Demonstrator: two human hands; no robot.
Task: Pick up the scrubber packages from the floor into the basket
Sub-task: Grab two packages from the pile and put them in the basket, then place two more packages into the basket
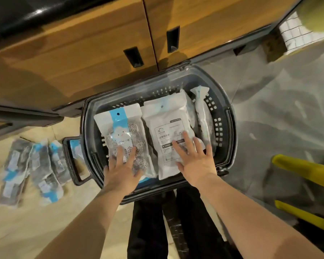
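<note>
From the head camera, the person is leaning over the basket, where several scrubber packages are already lying: the left hand is resting flat, fingers spread, on the blue-striped package, and the right hand is pressing flat on the white package, neither one closing around anything. More packages are still waiting on the floor, the floor packages lying just beside the basket's handle, so I judge the task is roughly half done.

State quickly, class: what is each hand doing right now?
Left hand: open, fingers spread flat on the blue-striped package.
Right hand: open, flat on the white package.
</note>
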